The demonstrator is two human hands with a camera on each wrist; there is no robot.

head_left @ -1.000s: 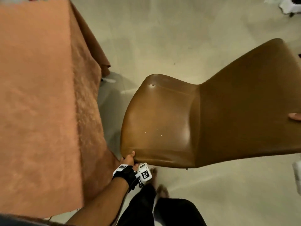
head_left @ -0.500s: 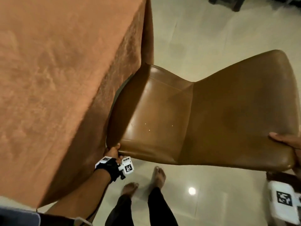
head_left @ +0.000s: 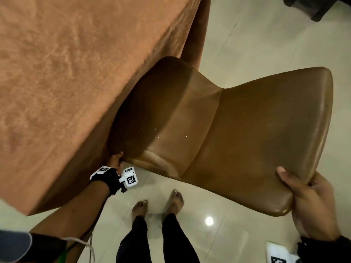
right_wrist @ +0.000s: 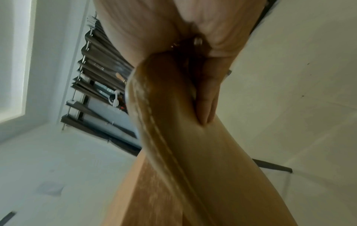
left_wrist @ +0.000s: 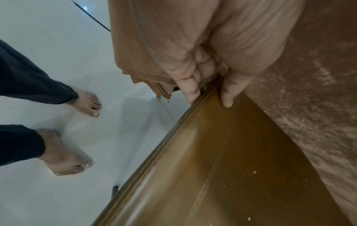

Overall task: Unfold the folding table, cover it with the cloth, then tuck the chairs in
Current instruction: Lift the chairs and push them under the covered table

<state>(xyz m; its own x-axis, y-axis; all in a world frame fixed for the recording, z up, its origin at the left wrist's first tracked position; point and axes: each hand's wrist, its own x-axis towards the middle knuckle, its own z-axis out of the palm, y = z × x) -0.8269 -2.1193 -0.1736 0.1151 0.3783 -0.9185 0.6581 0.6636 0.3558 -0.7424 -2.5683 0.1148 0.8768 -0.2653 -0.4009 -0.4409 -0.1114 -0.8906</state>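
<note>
A tan leather chair [head_left: 218, 133] stands beside the table, its seat front under the hanging rust-orange cloth [head_left: 66, 82] that covers the tabletop. My left hand [head_left: 115, 160] grips the seat's near front corner; in the left wrist view the left hand [left_wrist: 210, 93] has its thumb on top of the chair [left_wrist: 222, 168] seat edge and fingers under it, with the cloth [left_wrist: 309, 76] draped alongside. My right hand [head_left: 307, 192] grips the top corner of the backrest, thumb on the front. The right wrist view shows the right hand [right_wrist: 204, 97] with fingers pressed along the chair [right_wrist: 193, 152] back's rear face.
My bare feet [head_left: 157, 204] stand on the pale tiled floor [head_left: 256, 35] just behind the chair. A dark piece of furniture [head_left: 319, 6] sits at the far upper right. A dark shelf unit [right_wrist: 96, 85] with small items shows against a white wall.
The chair has slid toward the table: its seat front, apart from the cloth a second ago, now sits under the cloth's hanging edge. My right hand has come further into view.
</note>
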